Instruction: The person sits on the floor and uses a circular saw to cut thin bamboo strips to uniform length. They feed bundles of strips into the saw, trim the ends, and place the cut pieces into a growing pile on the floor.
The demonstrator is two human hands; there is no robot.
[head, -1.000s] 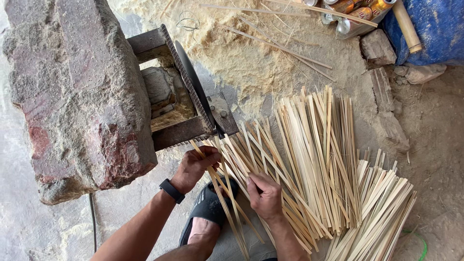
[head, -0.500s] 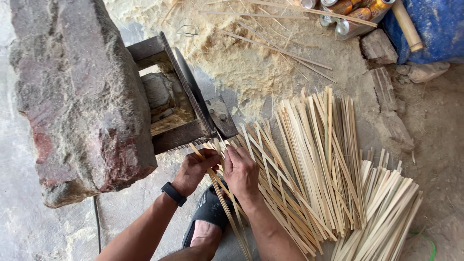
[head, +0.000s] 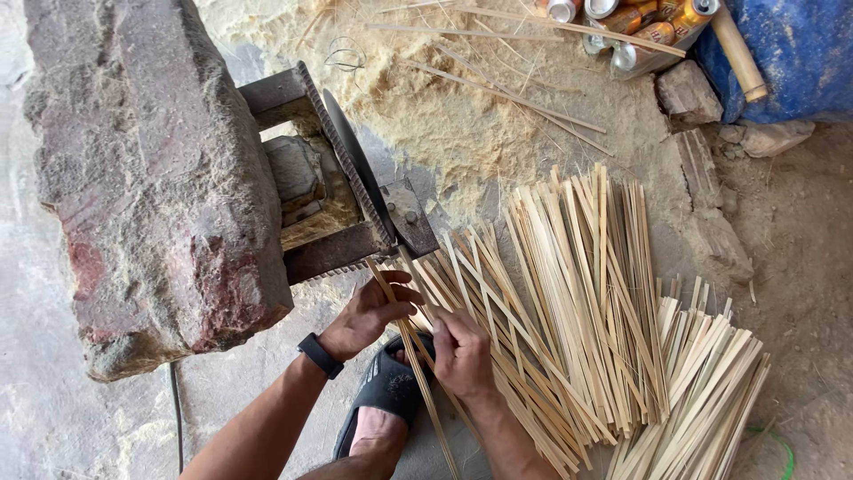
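Bamboo strip (head: pixel 410 351) between left hand (head: pixel 366 313) fingers, seemingly pinched

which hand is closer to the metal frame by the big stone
Left. The left hand sits just below the metal frame, fingers on a strip near its lower edge. The right hand is lower and to the right, over the pile of strips.

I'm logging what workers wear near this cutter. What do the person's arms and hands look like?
Both forearms are bare, with no sleeves in view. The left hand has no glove; a black band, like a watch or tracker, sits on that wrist. The right hand is also gloveless, and its wrist is bare. No rings can be made out.
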